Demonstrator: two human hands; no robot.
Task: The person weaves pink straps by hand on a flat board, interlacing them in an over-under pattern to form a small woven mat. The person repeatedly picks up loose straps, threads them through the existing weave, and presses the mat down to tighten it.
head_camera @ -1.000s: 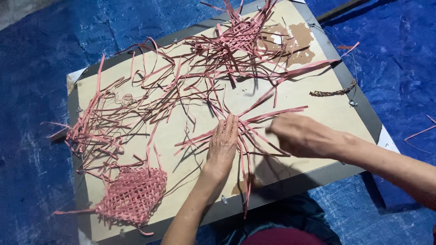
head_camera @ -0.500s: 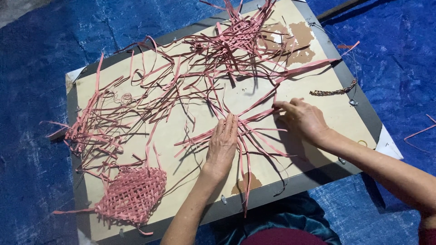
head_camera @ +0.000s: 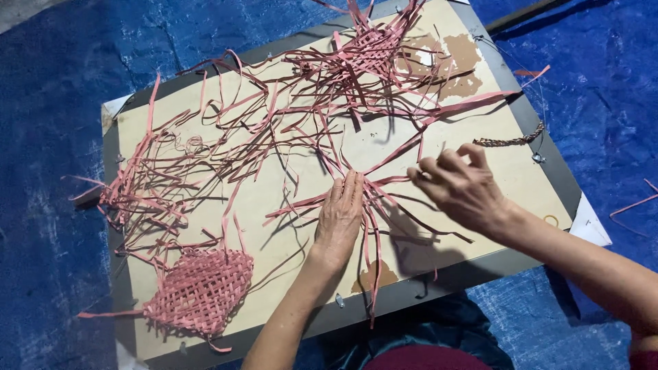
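A tan board (head_camera: 288,226) with a dark grey border lies tilted on a blue tarp (head_camera: 55,103) and carries many loose pink strips. The left hand (head_camera: 339,216) lies flat, palm down, near the board's middle, its fingers extended close together and pointing toward 12 o'clock; it presses on a crossing of pink strips (head_camera: 373,195) that fan outward from under the fingertips. The right hand (head_camera: 462,188) is raised just at 3 o'clock of the left hand, fingers curled and bunched; its fingertips meet at a strip end toward 9 o'clock, though whether a strip is actually pinched cannot be told. Its shadow falls on the board toward 6 o'clock.

At 7 o'clock of the left hand, near the board's lower corner, rests a small woven mat (head_camera: 202,288) of pink strips with loose ends projecting. At 12 o'clock, near the far edge, lies a second, partly woven patch (head_camera: 370,55) with long strips trailing. A tangle of strips (head_camera: 137,199) fills the area toward 9 o'clock. A short braided cord (head_camera: 507,141) lies at 1 o'clock of the right hand, close to the board's right border. Brown patches (head_camera: 462,65) mark the board surface toward 1 o'clock.
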